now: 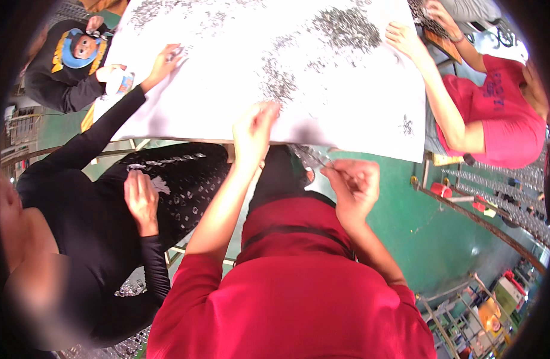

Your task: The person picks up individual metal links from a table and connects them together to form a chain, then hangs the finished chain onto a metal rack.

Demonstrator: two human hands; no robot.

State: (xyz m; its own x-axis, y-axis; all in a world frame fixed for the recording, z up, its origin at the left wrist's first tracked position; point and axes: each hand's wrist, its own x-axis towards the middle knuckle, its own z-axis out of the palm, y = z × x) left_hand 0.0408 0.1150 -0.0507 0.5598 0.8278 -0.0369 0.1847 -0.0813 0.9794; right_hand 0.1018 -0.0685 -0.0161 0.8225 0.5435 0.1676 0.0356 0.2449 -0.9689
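Note:
A white-covered table (352, 128) lies before me, strewn with many small dark pieces (278, 78) too small to name. My left hand (255, 128) is over its near edge, fingers pinched together beside these pieces; what they hold, if anything, is hidden. Off the table's edge, to the right and nearer my body, my right hand (357, 186) is closed in a pinch. From its fingertips a thin dark strand (323, 160) runs up and left toward the table edge.
Close on my left sits a person in black, one hand (164, 64) on the table. Another person at the far left holds a white cup (119, 82). At the right, a person in red rests a hand (404, 39) near a denser dark heap (349, 30). Metal racks (496, 191) stand beyond.

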